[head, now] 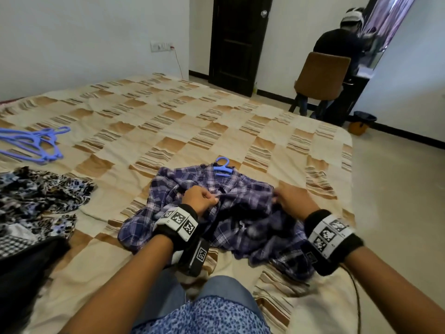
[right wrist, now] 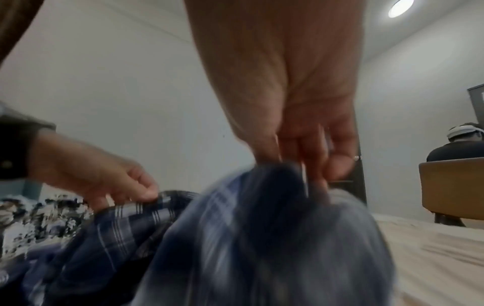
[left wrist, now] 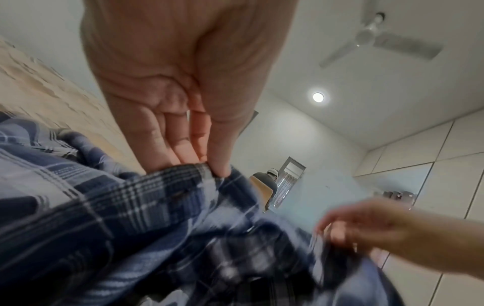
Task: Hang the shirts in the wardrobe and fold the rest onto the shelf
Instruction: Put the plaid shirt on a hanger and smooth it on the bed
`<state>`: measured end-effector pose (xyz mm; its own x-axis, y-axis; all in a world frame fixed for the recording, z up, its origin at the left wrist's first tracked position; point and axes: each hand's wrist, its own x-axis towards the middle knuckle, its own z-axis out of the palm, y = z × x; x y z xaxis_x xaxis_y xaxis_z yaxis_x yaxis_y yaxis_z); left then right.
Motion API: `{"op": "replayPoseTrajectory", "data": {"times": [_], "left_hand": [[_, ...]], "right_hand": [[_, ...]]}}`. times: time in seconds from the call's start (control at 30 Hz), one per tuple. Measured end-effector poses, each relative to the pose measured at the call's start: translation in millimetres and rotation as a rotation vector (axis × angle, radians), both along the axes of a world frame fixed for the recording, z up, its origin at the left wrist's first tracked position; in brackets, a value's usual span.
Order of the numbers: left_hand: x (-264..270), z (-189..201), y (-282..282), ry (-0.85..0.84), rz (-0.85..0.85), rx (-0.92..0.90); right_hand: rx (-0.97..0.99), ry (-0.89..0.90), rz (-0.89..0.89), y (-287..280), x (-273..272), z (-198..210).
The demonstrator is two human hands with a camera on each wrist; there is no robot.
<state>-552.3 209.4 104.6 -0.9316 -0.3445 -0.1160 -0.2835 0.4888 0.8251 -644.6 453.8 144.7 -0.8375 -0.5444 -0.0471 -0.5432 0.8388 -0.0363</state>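
Note:
A blue plaid shirt (head: pixel 238 213) lies crumpled on the bed in front of me, with a blue hanger (head: pixel 222 168) sticking out at its collar. My left hand (head: pixel 201 197) pinches the shirt's front edge (left wrist: pixel 188 178) between thumb and fingers. My right hand (head: pixel 292 198) grips a bunch of the shirt's cloth (right wrist: pixel 275 186) on the right side; that cloth is blurred in the right wrist view. Both hands sit close above the shirt, about a shirt's width apart.
A checked beige bedspread (head: pixel 192 121) covers the bed. Several blue hangers (head: pixel 33 144) lie at the far left. Patterned clothes (head: pixel 41 198) are piled at the left. A person sits on a brown chair (head: pixel 322 75) by a dark door (head: pixel 238 42).

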Motion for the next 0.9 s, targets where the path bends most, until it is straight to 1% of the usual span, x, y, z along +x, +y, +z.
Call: {"op": "replayPoseTrajectory", "data": {"times": [0.03,0.07,0.1,0.2,0.27,0.3,0.37,0.43,0.47,0.5,0.53,0.57,0.6,0.67,0.7,0.73,0.77,0.8,0.83,0.9], "left_hand": [[0,-3,2,-0.024,-0.006,-0.011],[0,-6,3,-0.048,-0.007,-0.020],[1,-8,3,-0.063,-0.006,-0.030],[1,-18,0,-0.086,-0.009,-0.029],[2,-23,-2,-0.091,-0.008,-0.025],[2,-24,-3,-0.087,-0.008,-0.024],[0,-26,-4,-0.076,-0.008,-0.019],[0,-26,-3,-0.071,-0.011,-0.004],[0,-27,-1,-0.070,-0.015,0.002],[0,-28,0,-0.067,-0.019,0.009],[0,-28,0,-0.066,-0.018,0.016],[1,-29,0,-0.062,-0.013,0.021],[2,-28,0,-0.058,-0.002,0.033],[5,-25,-1,-0.047,0.017,0.064],[6,-23,-2,-0.045,0.019,0.078],[8,-21,-2,-0.054,0.016,0.098],[11,-18,-1,-0.062,0.013,0.124],[15,-16,0,-0.076,0.007,0.153],[19,-13,2,-0.092,-0.002,0.172],[32,-7,6,-0.122,-0.031,0.182]], "right_hand": [[0.061,-0.036,-0.023,2,2,-12],[0.031,-0.054,-0.040,3,5,-22],[-0.041,-0.039,-0.037,3,8,-29],[-0.182,0.027,0.069,-5,22,-39],[-0.201,-0.030,0.134,-10,30,-45],[-0.166,-0.087,0.164,-13,33,-49],[0.010,-0.164,0.191,-20,38,-58],[0.206,-0.127,0.173,-29,43,-71],[0.242,-0.113,0.143,-31,42,-76],[0.236,-0.118,0.106,-33,40,-78],[0.182,-0.150,0.063,-33,35,-79],[0.068,-0.207,0.015,-32,30,-78],[-0.105,-0.273,-0.038,-31,24,-74],[-0.595,-0.395,-0.143,-29,20,-55],[-0.810,-0.431,-0.175,-28,22,-44],[-0.952,-0.470,-0.168,-28,24,-31],[-1.022,-0.501,-0.132,-30,27,-20],[-1.035,-0.519,-0.075,-33,29,-13],[-0.997,-0.530,-0.009,-35,31,-6],[-0.845,-0.546,0.116,-40,37,1]]}}
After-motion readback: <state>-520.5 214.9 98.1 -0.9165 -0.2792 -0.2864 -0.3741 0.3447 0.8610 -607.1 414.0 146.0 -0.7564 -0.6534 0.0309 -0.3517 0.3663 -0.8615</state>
